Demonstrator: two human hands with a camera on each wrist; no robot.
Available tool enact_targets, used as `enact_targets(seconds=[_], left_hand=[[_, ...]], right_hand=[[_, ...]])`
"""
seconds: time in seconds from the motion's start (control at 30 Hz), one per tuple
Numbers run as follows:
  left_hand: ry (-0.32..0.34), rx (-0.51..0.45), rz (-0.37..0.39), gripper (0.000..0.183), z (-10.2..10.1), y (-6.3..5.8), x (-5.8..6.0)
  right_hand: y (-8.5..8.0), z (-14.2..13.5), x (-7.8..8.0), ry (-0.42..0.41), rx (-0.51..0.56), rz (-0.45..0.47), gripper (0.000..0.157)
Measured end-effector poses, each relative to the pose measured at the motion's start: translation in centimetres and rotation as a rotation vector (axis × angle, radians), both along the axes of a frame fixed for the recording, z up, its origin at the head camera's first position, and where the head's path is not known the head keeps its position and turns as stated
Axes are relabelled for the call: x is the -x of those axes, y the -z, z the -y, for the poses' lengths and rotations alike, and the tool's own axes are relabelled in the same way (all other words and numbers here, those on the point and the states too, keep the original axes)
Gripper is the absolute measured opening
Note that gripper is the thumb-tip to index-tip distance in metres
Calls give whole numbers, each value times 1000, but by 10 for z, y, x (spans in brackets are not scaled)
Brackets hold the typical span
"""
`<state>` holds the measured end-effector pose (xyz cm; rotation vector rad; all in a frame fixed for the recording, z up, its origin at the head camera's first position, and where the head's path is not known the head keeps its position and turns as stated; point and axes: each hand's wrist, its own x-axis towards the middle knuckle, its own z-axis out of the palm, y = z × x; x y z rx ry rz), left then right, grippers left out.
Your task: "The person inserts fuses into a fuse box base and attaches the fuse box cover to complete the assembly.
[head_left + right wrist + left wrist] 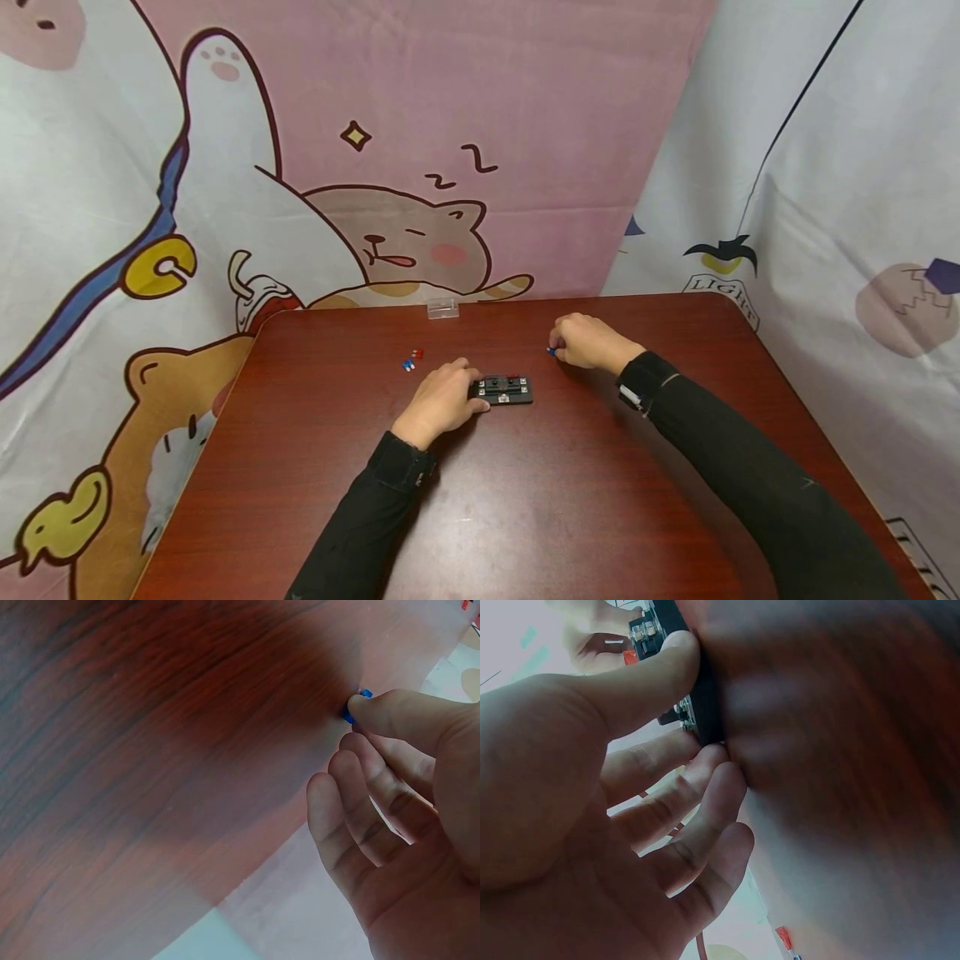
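black block sits on tbl, its left end gripped btwn thumb & fingers of l hand, other fingers a bit spread. r hand, right of & past block, pinches small blue pc w/ thumb & index. loose red pc & loose blue pc lie left of block, clear case beyond it.

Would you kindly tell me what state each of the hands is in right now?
Left hand: gripping the black block at its left end, thumb and fingers on it.
Right hand: pinching a small blue piece.
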<state>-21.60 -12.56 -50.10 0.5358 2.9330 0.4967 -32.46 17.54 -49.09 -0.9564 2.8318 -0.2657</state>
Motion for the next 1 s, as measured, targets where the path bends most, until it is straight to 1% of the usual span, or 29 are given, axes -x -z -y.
enact_targets(seconds=[0.23,0.47,0.73,1.0], left_hand=[[-4,5,4,53,0,0,-1],[-2,3,8,53,0,2,0],[-6,0,17,53,-1,1,0],[-7,-4,13,52,0,-1,-1]], right_hand=[[-1,2,1,-26,-46,-18,11],[2,3,2,-36,-75,-28,17],[0,3,3,-43,-64,-48,18],[-9,3,1,-25,-12,-72,18]])
